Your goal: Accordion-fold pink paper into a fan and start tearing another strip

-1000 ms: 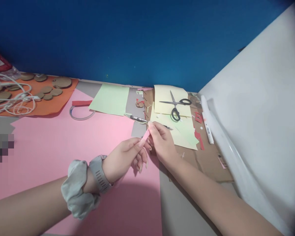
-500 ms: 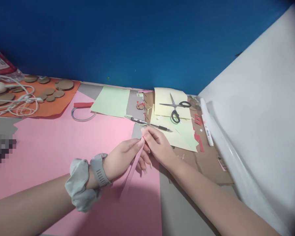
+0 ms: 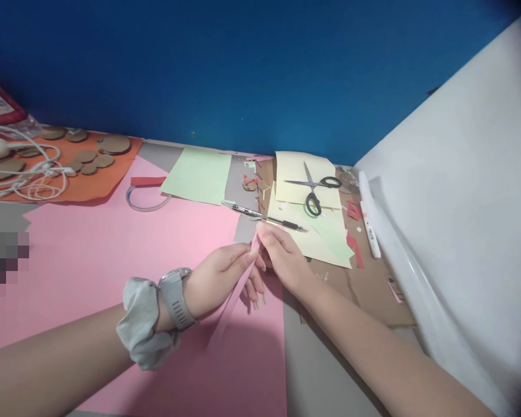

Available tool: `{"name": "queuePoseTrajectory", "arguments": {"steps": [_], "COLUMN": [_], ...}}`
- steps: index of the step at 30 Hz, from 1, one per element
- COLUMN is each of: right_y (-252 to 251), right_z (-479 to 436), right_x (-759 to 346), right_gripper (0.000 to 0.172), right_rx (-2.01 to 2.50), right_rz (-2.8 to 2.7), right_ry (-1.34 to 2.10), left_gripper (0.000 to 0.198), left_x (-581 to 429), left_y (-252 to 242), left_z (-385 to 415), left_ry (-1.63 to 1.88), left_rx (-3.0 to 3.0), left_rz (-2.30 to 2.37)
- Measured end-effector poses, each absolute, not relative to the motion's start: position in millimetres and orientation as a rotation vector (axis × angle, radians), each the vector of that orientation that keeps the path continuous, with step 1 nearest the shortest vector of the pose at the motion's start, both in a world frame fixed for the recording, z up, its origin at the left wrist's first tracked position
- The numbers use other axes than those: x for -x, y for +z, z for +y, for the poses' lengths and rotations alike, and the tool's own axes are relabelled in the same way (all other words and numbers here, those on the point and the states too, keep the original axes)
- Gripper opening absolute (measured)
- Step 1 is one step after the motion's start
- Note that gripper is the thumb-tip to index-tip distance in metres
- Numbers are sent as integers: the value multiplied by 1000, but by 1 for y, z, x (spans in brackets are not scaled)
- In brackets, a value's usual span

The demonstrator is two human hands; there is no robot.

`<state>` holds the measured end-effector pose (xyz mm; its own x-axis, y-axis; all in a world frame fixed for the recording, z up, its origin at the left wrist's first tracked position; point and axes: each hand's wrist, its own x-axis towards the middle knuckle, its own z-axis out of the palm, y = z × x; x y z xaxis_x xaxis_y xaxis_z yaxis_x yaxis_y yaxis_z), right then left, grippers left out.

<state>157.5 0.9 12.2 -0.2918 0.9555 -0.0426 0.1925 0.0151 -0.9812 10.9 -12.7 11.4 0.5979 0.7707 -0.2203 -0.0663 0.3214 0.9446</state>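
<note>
A narrow strip of pink paper (image 3: pixel 239 285) is pinched in both of my hands above a large pink sheet (image 3: pixel 125 249). My left hand (image 3: pixel 226 275) holds it between thumb and fingers, and its other fingers extend loosely under the strip. Close beside it, my right hand (image 3: pixel 284 255) pinches the strip's upper end. The lower end slants down to the left and looks blurred. Just beyond my fingertips lies a black pen (image 3: pixel 286 223). Scissors (image 3: pixel 312 186) with black handles rest spread on pale yellow paper (image 3: pixel 286 194).
A light green sheet (image 3: pixel 197 176) and a clear ring with a red strip (image 3: pixel 148 180) lie at the back. Cardboard pieces (image 3: pixel 114 145) and white cables (image 3: pixel 47 168) cover orange paper at left. On the right are a white marker (image 3: pixel 372 234), cardboard (image 3: pixel 369 289) and a white panel (image 3: pixel 473 174).
Both hands stay pinched on the pink strip; my right fingertips have shifted slightly, with more of the strip's upper end showing. The whole view has moved a little.
</note>
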Motion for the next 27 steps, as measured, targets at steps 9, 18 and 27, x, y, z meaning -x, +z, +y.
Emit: {"name": "queuePoseTrajectory", "arguments": {"steps": [9,18,27], "right_y": [15,11,13], "right_z": [0,2,2], "right_x": [-156,-158,-156], "right_gripper": [42,38,42], "right_rx": [1199,1185,1064], "right_rz": [-1542,-1492,-1344], "right_ry": [1299,1408,1671], "left_gripper": [31,32,32], "left_x": [-7,-8,-9], "left_y": [8,6,6], "left_z": [-7,-9,-10], "left_ry": [593,592,626], "left_rx": [-1097,-1063,-1015], "left_rz": [703,693,676]}}
